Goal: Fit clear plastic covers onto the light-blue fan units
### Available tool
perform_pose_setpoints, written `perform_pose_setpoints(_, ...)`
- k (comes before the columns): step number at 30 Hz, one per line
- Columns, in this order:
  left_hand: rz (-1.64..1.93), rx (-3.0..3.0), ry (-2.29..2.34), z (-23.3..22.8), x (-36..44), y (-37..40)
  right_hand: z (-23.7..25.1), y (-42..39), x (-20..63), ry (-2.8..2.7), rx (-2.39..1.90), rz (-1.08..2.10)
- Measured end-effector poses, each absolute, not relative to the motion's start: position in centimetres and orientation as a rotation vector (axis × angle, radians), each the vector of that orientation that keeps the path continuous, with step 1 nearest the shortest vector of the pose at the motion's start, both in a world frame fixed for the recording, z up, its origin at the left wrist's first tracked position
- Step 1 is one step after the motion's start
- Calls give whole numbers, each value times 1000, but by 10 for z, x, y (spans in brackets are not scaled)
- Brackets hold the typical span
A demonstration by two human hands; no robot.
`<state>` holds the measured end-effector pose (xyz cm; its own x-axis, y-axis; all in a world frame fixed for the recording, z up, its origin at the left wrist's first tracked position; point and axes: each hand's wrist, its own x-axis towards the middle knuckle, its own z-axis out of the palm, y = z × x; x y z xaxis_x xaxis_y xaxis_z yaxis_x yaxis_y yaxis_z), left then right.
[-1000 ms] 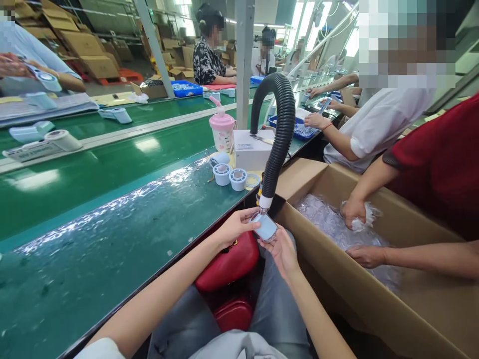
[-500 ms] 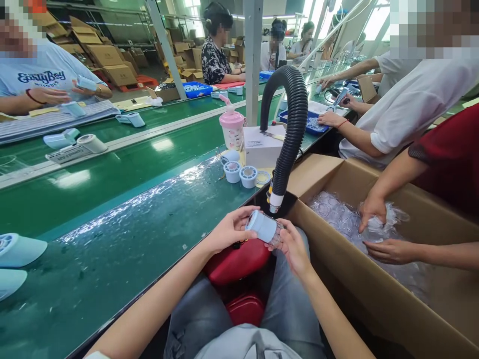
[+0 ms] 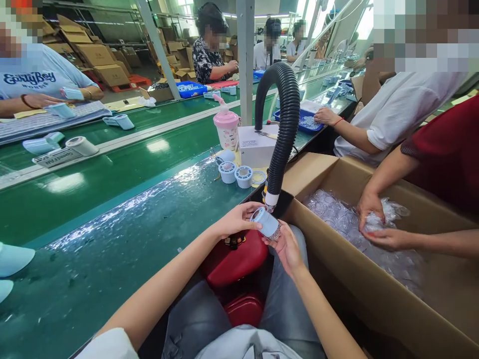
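Note:
Between both hands I hold a light-blue cylindrical housing (image 3: 265, 222) with a clear plastic part at its lower right end. My left hand (image 3: 243, 219) grips its upper left end, thumb across the side. My right hand (image 3: 286, 247) has its fingers closed round the clear end. The piece is tilted, just under the nozzle of a black corrugated hose (image 3: 286, 124); whether they touch I cannot tell. Two light-blue round housings (image 3: 244, 177) and a flat ring (image 3: 259, 177) sit on the bench beyond my left hand.
To my right stands a cardboard box (image 3: 337, 249) of clear plastic parts (image 3: 333, 214), a co-worker's hands (image 3: 377, 224) inside it. A white box (image 3: 258, 147) and pink cup (image 3: 226, 127) stand behind the housings. The green bench (image 3: 112, 269) runs along my left. A red bag (image 3: 235, 259) lies between my legs.
The housing has turned more upright and come closer to the hose nozzle, with both hands still on it. The co-worker's hands at the box have drawn together round clear parts.

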<state>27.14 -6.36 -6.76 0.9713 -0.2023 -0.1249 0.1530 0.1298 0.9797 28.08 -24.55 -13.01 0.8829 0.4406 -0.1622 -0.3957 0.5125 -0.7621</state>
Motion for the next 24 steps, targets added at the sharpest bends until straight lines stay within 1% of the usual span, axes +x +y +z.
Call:
perform_pose_setpoints(13,-306,1449,-80,-56,255,-54,-119,-247,275,-78,-896,549)
perform_pose_setpoints(24,-308,1478,-128,-52,260,-55,-117,-248,277,-119,-928,512)
